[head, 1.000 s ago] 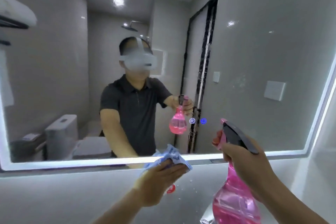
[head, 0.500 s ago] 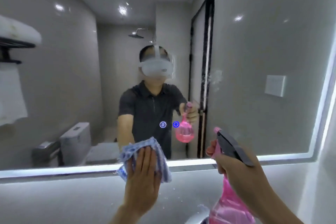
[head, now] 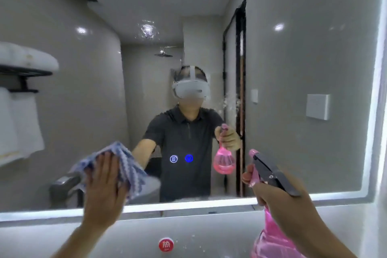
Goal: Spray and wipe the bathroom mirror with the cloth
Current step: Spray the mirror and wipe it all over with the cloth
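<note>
A large wall mirror (head: 293, 58) with a lit white border fills the view. My left hand (head: 104, 186) lies flat with fingers spread, pressing a blue and white patterned cloth (head: 127, 165) against the lower left of the glass. My right hand (head: 287, 205) grips a pink spray bottle (head: 270, 239) by its neck, its dark trigger head (head: 270, 172) pointing up and left at the mirror. Spray droplets (head: 230, 103) cling to the glass right of centre, and another wet patch (head: 147, 31) sits higher up.
Two glowing touch buttons (head: 181, 159) sit on the mirror low in the middle. A grey wall (head: 62, 234) below the mirror carries a round red sticker (head: 166, 244). The reflection shows a towel rack at left, a shower head and a dark door frame.
My left hand has risen with the cloth from the mirror's lower edge onto the glass and moved left. The view has tilted upward. The spray bottle stays held at lower right.
</note>
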